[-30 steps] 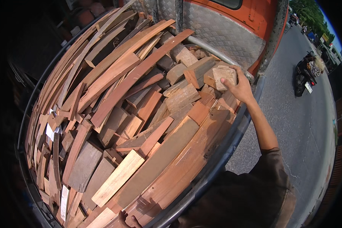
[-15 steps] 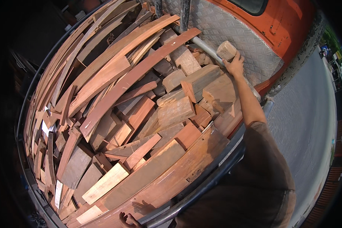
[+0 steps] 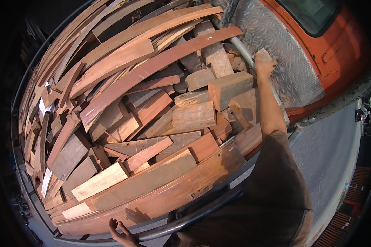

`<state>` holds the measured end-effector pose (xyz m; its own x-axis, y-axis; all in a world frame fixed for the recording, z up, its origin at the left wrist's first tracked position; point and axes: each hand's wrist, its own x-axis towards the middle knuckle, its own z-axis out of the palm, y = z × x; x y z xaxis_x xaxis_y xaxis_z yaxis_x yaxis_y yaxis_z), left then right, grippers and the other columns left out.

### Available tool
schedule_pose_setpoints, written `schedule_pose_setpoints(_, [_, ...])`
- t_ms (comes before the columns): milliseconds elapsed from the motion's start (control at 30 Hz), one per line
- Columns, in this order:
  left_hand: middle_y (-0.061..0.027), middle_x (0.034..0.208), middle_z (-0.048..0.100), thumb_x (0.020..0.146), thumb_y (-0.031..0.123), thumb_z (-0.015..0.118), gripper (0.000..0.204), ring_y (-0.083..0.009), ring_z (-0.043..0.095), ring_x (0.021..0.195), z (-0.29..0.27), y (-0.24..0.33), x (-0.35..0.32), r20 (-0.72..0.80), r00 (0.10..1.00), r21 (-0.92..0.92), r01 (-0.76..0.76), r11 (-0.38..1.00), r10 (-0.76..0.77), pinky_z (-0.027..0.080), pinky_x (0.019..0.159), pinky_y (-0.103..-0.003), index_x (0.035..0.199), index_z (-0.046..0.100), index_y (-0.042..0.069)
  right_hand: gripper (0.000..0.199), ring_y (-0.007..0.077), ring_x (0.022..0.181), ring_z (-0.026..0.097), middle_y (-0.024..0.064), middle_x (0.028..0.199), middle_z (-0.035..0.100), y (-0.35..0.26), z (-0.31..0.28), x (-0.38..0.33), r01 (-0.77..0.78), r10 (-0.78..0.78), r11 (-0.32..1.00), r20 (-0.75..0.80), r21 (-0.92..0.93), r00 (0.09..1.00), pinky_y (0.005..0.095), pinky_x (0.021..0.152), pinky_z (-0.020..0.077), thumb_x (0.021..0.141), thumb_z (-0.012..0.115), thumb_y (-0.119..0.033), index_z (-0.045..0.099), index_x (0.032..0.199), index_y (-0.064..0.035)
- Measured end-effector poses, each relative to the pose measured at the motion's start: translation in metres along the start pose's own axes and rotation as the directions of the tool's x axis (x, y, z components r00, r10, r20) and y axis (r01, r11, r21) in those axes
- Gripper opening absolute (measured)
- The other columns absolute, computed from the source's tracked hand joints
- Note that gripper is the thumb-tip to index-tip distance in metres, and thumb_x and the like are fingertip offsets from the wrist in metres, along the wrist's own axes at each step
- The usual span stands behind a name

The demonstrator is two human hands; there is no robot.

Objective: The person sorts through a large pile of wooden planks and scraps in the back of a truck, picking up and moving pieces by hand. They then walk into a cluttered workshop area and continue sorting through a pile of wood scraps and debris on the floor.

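At the front end of a truck bed heaped with wood offcuts, my right hand is closed around a short wooden block. The block is held beside the grey metal pipe and the patterned metal panel. Below that hand, a thick squared block leans in the pile. My left hand has its fingers apart and holds nothing. It is close to the dark side rail, below the long brown side plank; whether it touches the rail I cannot tell.
Long boards lie across the pile, with several short offcuts between them. An orange truck cab with a window rises at the far right. Grey pavement stretches beyond my right arm. A dark rail edges the bed's left side.
The whole view has shifted. Wood under my right arm has moved: a squared block now leans up there, and a small wedge has left its place. My right hand still grips its block.
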<state>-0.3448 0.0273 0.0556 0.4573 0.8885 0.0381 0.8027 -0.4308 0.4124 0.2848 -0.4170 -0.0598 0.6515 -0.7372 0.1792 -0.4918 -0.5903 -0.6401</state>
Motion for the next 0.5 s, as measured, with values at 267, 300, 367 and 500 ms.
schedule_pose_setpoints(267, [-0.0187,0.096,0.069,0.095,0.023,0.060,0.031,-0.0267,0.065,0.081,0.010,-0.022,-0.005,-0.101,0.986,-0.001,-0.133,0.991,0.132,0.051,0.075,-0.038,0.112,0.063,-0.003,0.086,0.0453,0.104,0.060,0.0325,0.109,0.059,-0.028,-0.014,-0.059,0.554,-0.604,0.780,0.124,0.291,0.787,0.0460,0.091,0.0476,0.071,0.078,-0.045,0.036,0.126,0.0062])
schedule_pose_setpoints(300, [-0.0195,0.093,0.069,0.097,0.022,0.057,0.031,-0.0248,0.065,0.076,0.013,-0.027,-0.006,-0.140,0.973,0.012,-0.185,0.983,0.185,0.051,0.073,-0.036,0.110,0.062,-0.006,0.082,0.0454,0.108,0.058,0.0346,0.118,0.054,-0.031,-0.004,-0.066,0.455,-0.541,0.823,0.226,0.338,0.810,0.0477,0.094,0.0462,0.076,0.074,-0.047,0.036,0.126,0.0065])
schedule_pose_setpoints(367, [-0.0201,0.101,0.068,0.096,0.021,0.059,0.033,-0.0279,0.064,0.086,0.019,-0.044,0.011,-0.059,0.986,-0.033,-0.158,0.987,0.156,0.050,0.078,-0.038,0.117,0.060,-0.004,0.081,0.0458,0.114,0.055,0.0356,0.127,0.046,-0.012,0.025,-0.044,0.380,-0.404,0.914,0.223,0.145,0.887,0.0506,0.096,0.0443,0.079,0.070,-0.048,0.036,0.129,0.0057])
schedule_pose_setpoints(500, [-0.0202,0.103,0.068,0.095,0.020,0.060,0.034,-0.0294,0.064,0.088,0.014,-0.051,0.003,-0.067,0.992,-0.050,-0.111,0.993,0.107,0.050,0.080,-0.039,0.119,0.060,-0.003,0.083,0.0492,0.126,0.043,0.0302,0.144,0.031,-0.015,0.050,-0.059,0.539,-0.499,0.836,0.265,-0.103,0.825,0.0586,0.100,0.0389,0.083,0.065,-0.052,0.031,0.141,-0.0028])
